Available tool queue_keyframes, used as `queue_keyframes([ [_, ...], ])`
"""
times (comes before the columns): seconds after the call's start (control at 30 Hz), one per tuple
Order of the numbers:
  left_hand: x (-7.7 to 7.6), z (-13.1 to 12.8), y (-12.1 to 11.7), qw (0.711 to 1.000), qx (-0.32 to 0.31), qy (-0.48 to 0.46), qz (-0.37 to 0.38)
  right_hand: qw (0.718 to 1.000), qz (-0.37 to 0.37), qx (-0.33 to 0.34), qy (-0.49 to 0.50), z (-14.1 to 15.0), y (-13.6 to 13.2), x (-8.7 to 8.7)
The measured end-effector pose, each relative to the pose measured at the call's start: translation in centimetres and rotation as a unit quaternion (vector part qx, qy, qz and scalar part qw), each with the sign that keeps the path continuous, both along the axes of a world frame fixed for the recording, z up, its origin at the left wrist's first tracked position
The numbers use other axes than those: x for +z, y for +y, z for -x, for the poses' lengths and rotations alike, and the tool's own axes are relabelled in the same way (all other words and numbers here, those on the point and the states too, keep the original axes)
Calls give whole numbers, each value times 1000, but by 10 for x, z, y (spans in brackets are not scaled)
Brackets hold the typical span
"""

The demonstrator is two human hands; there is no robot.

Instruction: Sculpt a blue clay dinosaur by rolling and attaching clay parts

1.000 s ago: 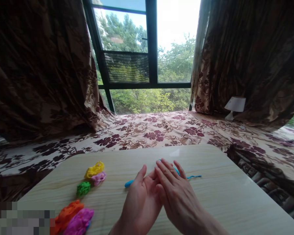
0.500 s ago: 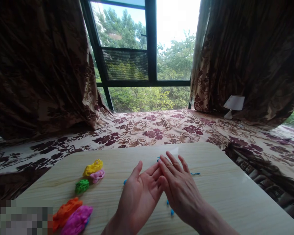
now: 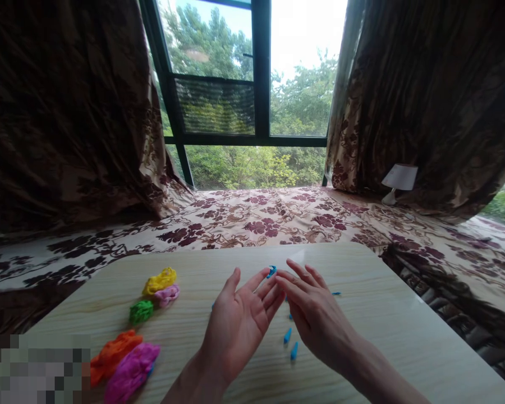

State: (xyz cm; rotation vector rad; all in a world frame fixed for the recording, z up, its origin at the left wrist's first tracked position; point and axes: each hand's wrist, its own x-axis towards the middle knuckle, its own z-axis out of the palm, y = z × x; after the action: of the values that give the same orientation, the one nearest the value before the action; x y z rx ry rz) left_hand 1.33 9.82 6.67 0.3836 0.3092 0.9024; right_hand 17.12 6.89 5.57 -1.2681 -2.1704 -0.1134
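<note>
My left hand (image 3: 240, 321) is palm up over the table, fingers outstretched and thumb raised. My right hand (image 3: 317, 308) comes in from the right, palm down, its fingertips laid against the left fingers. Anything between the fingers is hidden. Just beyond the left fingertips shows a small curled piece of blue modelling clay (image 3: 271, 271); whether it touches them I cannot tell. Below the right fingers, a tapered blue clay piece (image 3: 287, 336) and another blue clay piece (image 3: 294, 351) lie on the table. A thin blue strip (image 3: 336, 293) rests right of the right hand.
On the left of the pale wooden table (image 3: 197, 269) lie lumps of yellow clay (image 3: 160, 281), light pink clay (image 3: 167, 295), green clay (image 3: 141, 312), orange clay (image 3: 115, 354) and magenta clay (image 3: 132, 371). Behind stand a flowered ledge (image 3: 252, 216), a window and a small lamp (image 3: 399, 178).
My right hand has shifted slightly right and off the left palm, towards the left fingertips. More of the blue pieces under it now shows. The view has tilted a little.
</note>
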Motion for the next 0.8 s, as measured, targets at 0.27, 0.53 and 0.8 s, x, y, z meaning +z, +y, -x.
queue_keyframes([
  [0.27, -2, -4, -12, 991, -13, 118, -62, 997, -19, -14, 76, -10, -20, -6],
  [0.53, -37, 7, -8, 775, 252, 451, -365, 993, 105, -41, 25, -59, -80, -33],
  [0.8, -64, 6, 2, 534, 229, 611, -537, 995, 92, -35, 28, -64, -81, -44],
])
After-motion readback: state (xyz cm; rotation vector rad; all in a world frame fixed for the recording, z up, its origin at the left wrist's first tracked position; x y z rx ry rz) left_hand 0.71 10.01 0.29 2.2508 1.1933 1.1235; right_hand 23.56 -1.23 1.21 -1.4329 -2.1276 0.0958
